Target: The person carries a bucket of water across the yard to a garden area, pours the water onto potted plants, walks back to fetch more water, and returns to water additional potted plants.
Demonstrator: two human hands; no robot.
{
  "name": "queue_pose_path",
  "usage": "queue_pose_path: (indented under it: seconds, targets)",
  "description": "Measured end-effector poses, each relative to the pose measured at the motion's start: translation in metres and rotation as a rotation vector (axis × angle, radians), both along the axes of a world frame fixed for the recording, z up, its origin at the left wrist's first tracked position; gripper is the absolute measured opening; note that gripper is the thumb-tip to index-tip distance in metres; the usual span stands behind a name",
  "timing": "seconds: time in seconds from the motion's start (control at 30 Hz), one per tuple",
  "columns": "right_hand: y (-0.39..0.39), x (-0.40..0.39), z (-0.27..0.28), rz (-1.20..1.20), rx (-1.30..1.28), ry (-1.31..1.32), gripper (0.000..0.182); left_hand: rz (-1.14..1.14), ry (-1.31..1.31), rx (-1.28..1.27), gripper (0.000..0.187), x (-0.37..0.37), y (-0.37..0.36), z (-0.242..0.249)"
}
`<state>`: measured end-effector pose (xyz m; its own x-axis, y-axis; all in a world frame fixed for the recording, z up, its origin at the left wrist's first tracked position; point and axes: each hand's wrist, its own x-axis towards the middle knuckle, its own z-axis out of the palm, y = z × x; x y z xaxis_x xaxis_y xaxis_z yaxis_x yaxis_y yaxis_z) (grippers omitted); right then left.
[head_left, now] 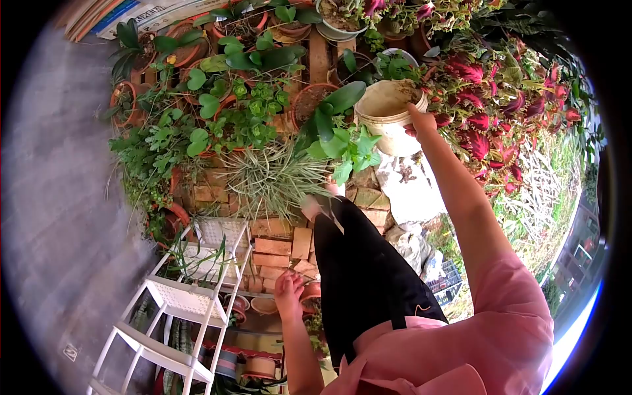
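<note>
A dirty white bucket (388, 128) is tilted among the plants at the upper right, its inside partly in view. My right hand (420, 123) grips its rim, thumb near the inside edge. Red and green coleus leaves (477, 122) lie just right of that hand. My left hand (288, 289) hangs lower down over the brick floor, fingers curled loosely; I see nothing held in it. Bright green leaves (345, 150) and a spiky grey-green plant (273, 178) are left of the bucket.
A white tiered stand (178, 296) is at the lower left. Terracotta pots (309, 102) with plants fill the upper area. White sacks (411, 191) and a dark crate (447, 283) are near my legs. Loose bricks (272, 247) lie on the ground.
</note>
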<state>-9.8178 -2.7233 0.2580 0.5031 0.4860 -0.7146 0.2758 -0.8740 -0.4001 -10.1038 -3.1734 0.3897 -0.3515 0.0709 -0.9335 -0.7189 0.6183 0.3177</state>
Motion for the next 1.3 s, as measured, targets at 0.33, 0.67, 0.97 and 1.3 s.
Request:
queue_pose_path:
  seconds: [0.33,0.67,0.97,1.3]
  targets:
    - [-0.065,0.015,0.04,-0.18,0.197,0.237,0.035,0.006,-0.008,0.008,0.022,-0.004,-0.02,-0.008]
    - [-0.052,-0.012,0.179,0.135,0.219,0.273,0.031,-0.035,-0.07,-0.101,0.02,-0.015,-0.08,-0.039]
    - [-0.007,-0.084,0.186,0.312,0.214,0.324,0.031,0.064,-0.171,-0.073,0.026,-0.026,-0.137,-0.041]
    - [0.057,-0.192,0.082,0.445,0.19,0.082,0.038,0.248,-0.08,-0.018,0.019,-0.017,-0.156,-0.048]
